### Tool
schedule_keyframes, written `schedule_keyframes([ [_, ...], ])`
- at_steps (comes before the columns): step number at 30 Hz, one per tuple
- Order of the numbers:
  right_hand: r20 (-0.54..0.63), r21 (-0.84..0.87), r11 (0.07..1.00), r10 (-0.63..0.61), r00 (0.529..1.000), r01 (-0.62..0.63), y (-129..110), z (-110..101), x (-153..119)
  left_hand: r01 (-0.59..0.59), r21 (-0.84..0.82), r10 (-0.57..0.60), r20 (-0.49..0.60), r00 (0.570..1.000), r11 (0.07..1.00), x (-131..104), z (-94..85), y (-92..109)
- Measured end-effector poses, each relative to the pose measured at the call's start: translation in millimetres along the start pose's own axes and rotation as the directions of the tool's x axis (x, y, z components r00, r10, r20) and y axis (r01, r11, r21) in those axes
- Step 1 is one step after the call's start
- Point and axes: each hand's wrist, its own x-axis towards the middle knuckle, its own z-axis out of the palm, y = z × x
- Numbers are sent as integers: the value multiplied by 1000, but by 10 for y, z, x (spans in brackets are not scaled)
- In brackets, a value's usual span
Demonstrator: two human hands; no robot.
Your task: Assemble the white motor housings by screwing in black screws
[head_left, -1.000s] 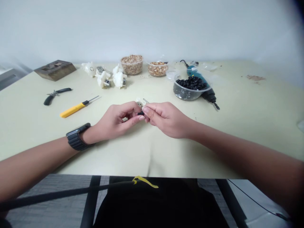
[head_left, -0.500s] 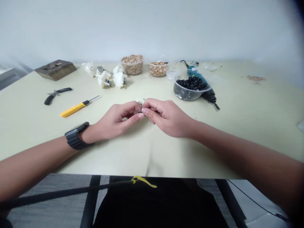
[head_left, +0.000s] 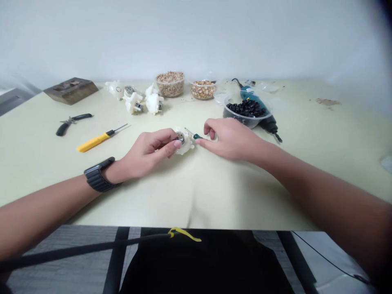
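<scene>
A person's left hand (head_left: 153,151) pinches a small metal piece (head_left: 180,139) between thumb and fingers, a white plastic part (head_left: 185,148) right at that pinch on the pale table (head_left: 171,200). The right hand (head_left: 232,139), thumb and fingers apart, hovers by a green-handled screwdriver (head_left: 197,136) at its thumb tip; contact is unclear. Beyond it sits a tub of black pieces (head_left: 247,109); left of the pinch lies a yellow-handled screwdriver (head_left: 95,141).
</scene>
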Motion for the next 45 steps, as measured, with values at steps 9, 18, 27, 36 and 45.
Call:
schedule_keyframes([
  [9, -55, -21, 1000, 5, 999, -6, 23, 62, 33, 103, -225, -107, -6, 994, 969, 51, -114, -143],
  [18, -253, 164, 941, -250, 935, 296, 13, -33, 29, 197, -453, -229, -16, 973, 869, 110, -123, -158],
  [27, -294, 113, 922, -324, 899, 369, 64, 65, 52, 269, -589, -347, -21, 938, 762, 110, -108, -125],
  [36, -269, 116, 921, -332, 904, 372, 50, 68, 37, 267, -561, -331, -13, 944, 783, 107, -119, -135],
  [45, -230, 43, 925, -360, 904, 379, 25, 40, 12, 277, -492, -317, 3, 948, 825, 93, -130, -167],
])
